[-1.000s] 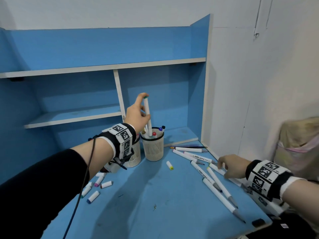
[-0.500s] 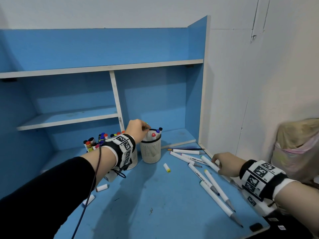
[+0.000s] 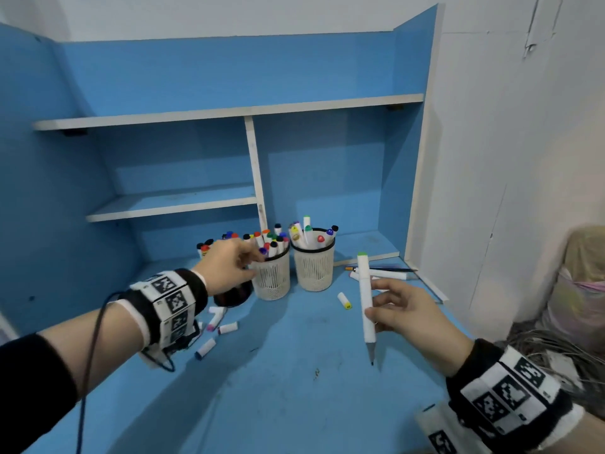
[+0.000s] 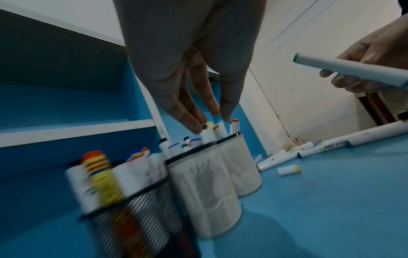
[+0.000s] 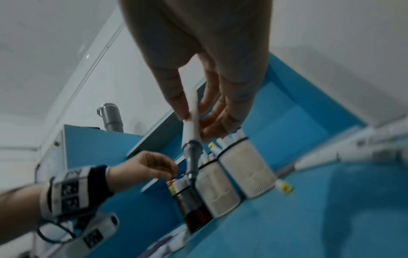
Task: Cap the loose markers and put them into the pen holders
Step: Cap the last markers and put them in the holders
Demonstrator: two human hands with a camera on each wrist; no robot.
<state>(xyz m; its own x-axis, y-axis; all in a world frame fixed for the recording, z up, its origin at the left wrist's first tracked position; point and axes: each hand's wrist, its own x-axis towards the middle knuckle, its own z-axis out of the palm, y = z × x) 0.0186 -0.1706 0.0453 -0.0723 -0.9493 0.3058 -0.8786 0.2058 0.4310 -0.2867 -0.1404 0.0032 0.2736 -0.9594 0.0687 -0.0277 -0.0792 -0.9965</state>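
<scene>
My right hand (image 3: 373,299) holds a white marker (image 3: 365,296) upright above the desk, with its green capped end up and its bare grey tip (image 5: 192,157) pointing down. My left hand (image 3: 253,265) hovers over the black pen holder (image 3: 232,294) and the left white mesh holder (image 3: 271,280), fingers straight and holding nothing (image 4: 209,120). The right white mesh holder (image 3: 314,270) stands beside them. All three hold capped markers. Loose caps (image 3: 216,319) lie under my left wrist, and a yellow cap (image 3: 344,300) lies near the marker.
A few loose markers and a pencil (image 3: 383,273) lie at the desk's back right corner, by the hutch's side panel (image 3: 415,178). Blue shelves (image 3: 170,204) rise behind the holders. A bag (image 3: 579,283) and tangled wires sit off the desk's right edge.
My left hand dropped its marker into the right holder and drew back left, over the other holders. My right hand picked a marker off the desk and lifted it upright.
</scene>
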